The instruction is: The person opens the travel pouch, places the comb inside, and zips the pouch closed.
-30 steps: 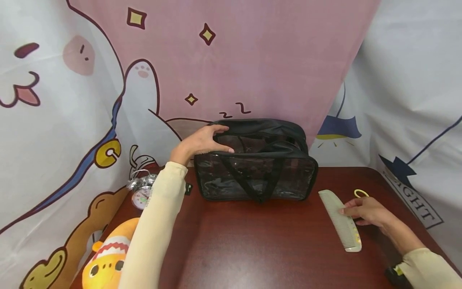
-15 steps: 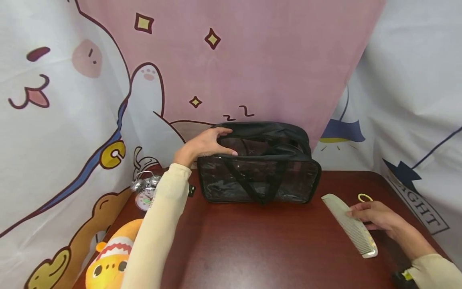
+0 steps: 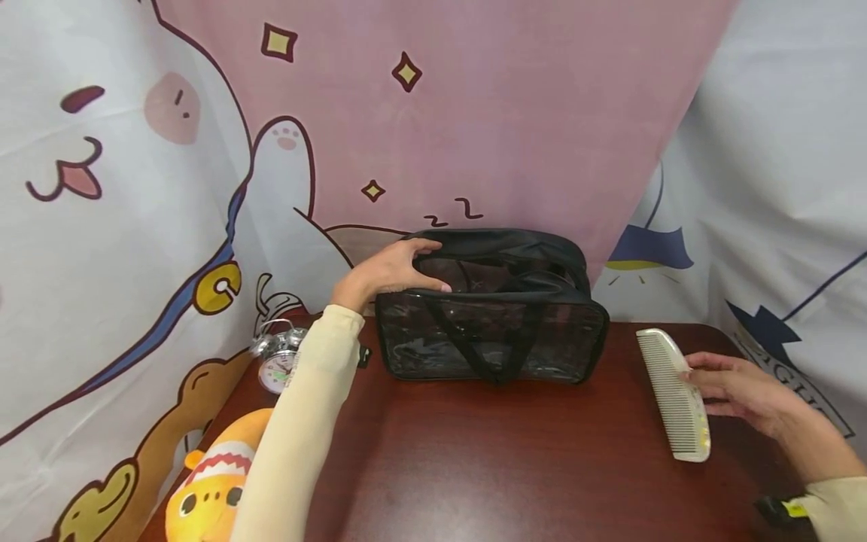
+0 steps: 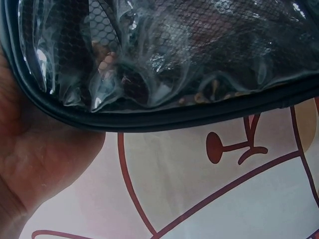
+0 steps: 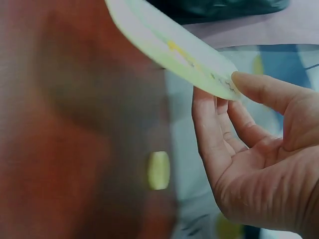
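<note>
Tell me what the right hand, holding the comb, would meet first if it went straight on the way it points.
Likely the near end of the black bag, with the comb leading. Depth is unclear, so the right hand might pass above it.

L arm (image 3: 308, 421) extends fwd; L hand (image 3: 389, 269) has thumb (image 3: 430, 283) & fingers (image 3: 423, 245) spread apart. R hand (image 3: 741, 388) pinches, thumb vs. fingers.

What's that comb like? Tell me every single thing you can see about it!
The comb is pale greenish-white and looks like smooth plastic. It has one row of fine teeth, facing left in the head view, and a curved back with yellow marks. The right hand holds it by its back, between thumb and fingers. It slants over the table, right of the bag.
</note>
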A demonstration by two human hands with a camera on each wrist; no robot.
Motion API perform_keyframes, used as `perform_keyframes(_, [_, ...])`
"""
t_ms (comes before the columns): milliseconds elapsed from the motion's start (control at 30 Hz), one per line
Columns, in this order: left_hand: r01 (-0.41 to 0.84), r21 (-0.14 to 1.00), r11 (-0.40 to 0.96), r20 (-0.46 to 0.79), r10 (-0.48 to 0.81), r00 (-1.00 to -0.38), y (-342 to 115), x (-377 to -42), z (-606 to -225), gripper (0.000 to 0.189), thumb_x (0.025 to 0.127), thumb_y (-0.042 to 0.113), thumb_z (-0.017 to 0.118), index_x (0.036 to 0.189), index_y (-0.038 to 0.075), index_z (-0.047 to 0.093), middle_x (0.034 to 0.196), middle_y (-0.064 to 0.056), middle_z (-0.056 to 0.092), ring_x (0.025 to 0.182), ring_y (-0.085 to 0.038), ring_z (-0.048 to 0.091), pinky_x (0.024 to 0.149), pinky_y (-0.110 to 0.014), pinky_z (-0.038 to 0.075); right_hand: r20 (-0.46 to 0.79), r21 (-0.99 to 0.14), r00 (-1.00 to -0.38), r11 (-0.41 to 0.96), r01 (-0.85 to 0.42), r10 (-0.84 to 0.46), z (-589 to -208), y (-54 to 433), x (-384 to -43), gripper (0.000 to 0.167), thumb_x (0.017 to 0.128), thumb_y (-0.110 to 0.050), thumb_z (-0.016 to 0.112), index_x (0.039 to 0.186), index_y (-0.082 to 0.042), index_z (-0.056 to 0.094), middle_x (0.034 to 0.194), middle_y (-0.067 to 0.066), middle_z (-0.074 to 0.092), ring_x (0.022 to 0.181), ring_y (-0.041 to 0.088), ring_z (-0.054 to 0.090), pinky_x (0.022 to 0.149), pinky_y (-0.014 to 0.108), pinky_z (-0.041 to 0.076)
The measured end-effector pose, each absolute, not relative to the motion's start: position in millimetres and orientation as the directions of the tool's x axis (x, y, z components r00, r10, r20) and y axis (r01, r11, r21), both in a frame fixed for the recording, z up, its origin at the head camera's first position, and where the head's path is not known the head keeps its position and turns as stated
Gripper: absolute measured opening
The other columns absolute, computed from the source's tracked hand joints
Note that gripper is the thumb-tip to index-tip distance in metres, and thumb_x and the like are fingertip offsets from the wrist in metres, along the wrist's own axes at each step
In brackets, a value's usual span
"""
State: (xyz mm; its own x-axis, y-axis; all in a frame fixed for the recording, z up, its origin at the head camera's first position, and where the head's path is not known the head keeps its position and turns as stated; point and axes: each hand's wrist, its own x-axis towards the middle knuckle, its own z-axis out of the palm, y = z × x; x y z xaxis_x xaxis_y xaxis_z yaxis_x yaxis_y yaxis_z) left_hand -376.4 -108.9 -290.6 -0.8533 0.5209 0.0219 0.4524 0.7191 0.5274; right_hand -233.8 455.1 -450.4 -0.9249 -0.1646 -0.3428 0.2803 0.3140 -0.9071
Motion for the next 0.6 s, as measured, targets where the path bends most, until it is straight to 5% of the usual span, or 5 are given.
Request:
perform_keyframes(300, [0.465,0.517,0.719,0.026,0.529,-0.848,-108.1,-377.5,-290.8,0.099,0.082,0.056,0.087,0.163,0.022,0.041,0.166,-0.004,0.047,0.156,-0.025,0.042,0.128,-0.049,0.034,-0.027,-0.903,-0.998,0.429,0.002,-0.054,-368.3,430.7,-241.7,0.024,0.108,-0.011,0.06,0.111,-0.034,0.066,0.097,-0.021,0.073,0.086,0.004,0.074,0.07,0.033,0.064])
perform_keyframes(600, [0.459,0.521,0.719,0.025,0.525,-0.851,-108.4,-376.6,-290.4,0.099,0.082,0.056,0.087,0.163,0.022,0.041,0.166,-0.005,0.046,0.156,-0.026,0.041,0.128,-0.05,0.034,0.251,-0.866,-0.968,0.453,-0.213,0.025,-276.2,373.4,-250.8,0.022,0.103,-0.009,0.068,0.115,-0.027,0.071,0.1,-0.024,0.073,0.09,-0.005,0.069,0.068,0.025,0.061])
